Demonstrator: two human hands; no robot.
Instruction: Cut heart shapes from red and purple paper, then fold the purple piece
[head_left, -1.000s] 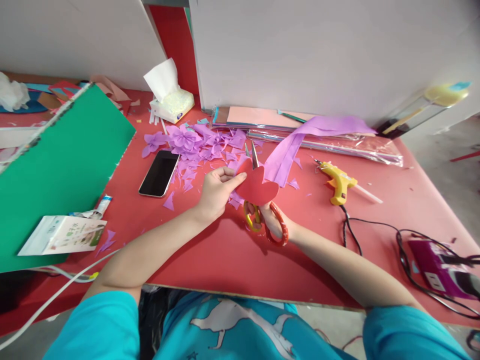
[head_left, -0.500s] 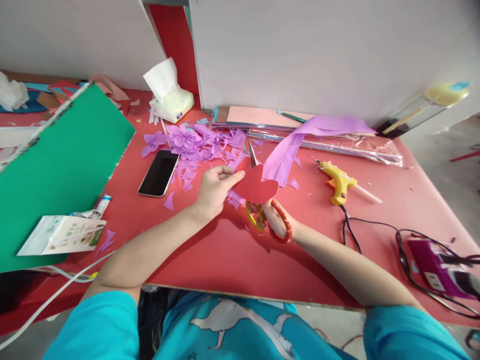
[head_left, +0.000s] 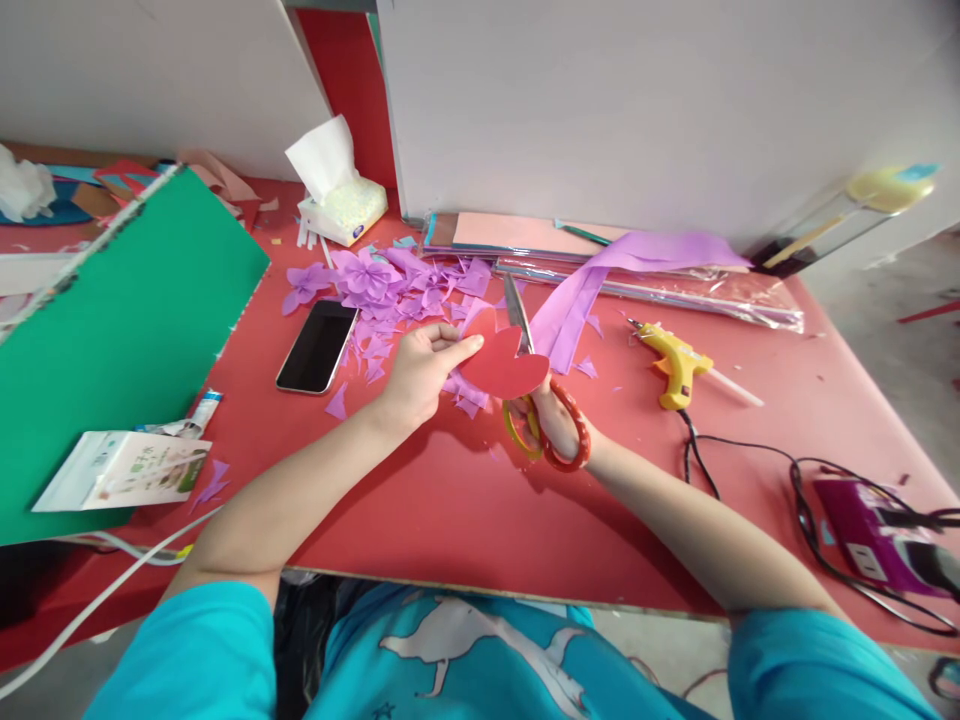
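Between thumb and fingers, my left hand (head_left: 424, 372) pinches the left edge of a piece of red paper (head_left: 501, 367) with rounded, petal-like lobes and a notch at its upper right. My right hand (head_left: 556, 420) is in the handle loops of a pair of scissors (head_left: 516, 305), one loop yellow and one orange-red with pale dots. The blades point up and away, beside the notch, and the paper partly covers them. Just behind lie purple paper scraps (head_left: 471, 400) and folded purple flowers (head_left: 367, 278).
A phone (head_left: 317, 347) lies left of the scraps, with a tissue box (head_left: 345, 210) behind. A yellow glue gun (head_left: 679, 365) and its cord are at right, near a purple power strip (head_left: 870, 535). Purple paper strips (head_left: 566, 310) lie behind the scissors. A green board (head_left: 135, 350) stands at left.
The scissors have shifted slightly right and up, from behind the paper's middle to its right-hand notch. The red paper has moved a little left and turned slightly in my left hand.
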